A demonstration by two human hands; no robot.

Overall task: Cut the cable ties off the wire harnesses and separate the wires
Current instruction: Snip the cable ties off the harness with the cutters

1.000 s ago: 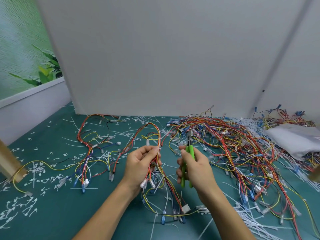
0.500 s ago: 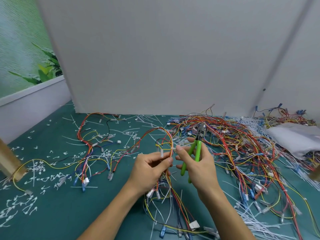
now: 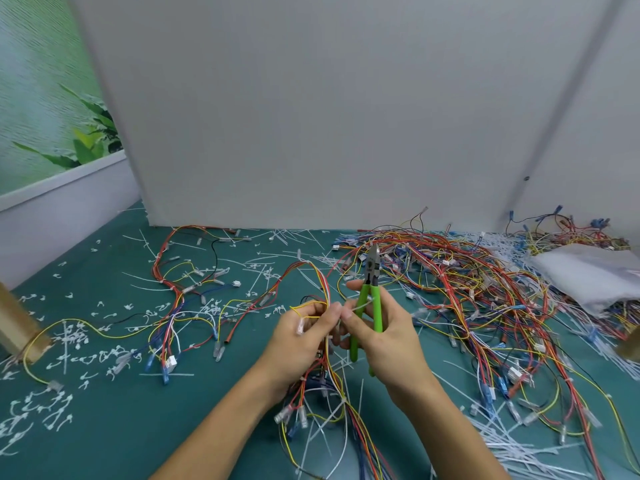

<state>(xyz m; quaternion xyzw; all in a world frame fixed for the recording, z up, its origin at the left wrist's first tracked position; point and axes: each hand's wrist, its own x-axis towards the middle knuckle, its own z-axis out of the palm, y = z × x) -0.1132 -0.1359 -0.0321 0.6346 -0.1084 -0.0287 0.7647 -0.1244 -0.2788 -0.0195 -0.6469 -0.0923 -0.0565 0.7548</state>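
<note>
- The pile (image 3: 478,282) of harnesses lay to my right, beyond both hands.
- My left hand (image 3: 298,341) gripped one harness (image 3: 322,284), whose loop rose away from me.
- My right hand (image 3: 389,341) grasped the cutters (image 3: 372,303), blades pointing up and away.
- A white tie (image 3: 358,306) lay crosswise between my thumbs, nearer the right hand and below the blades.

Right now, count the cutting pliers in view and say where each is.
1. The green-handled cutters are held in the right hand, blades pointing up and away. Another could lie hidden under the wire pile at right.
</note>
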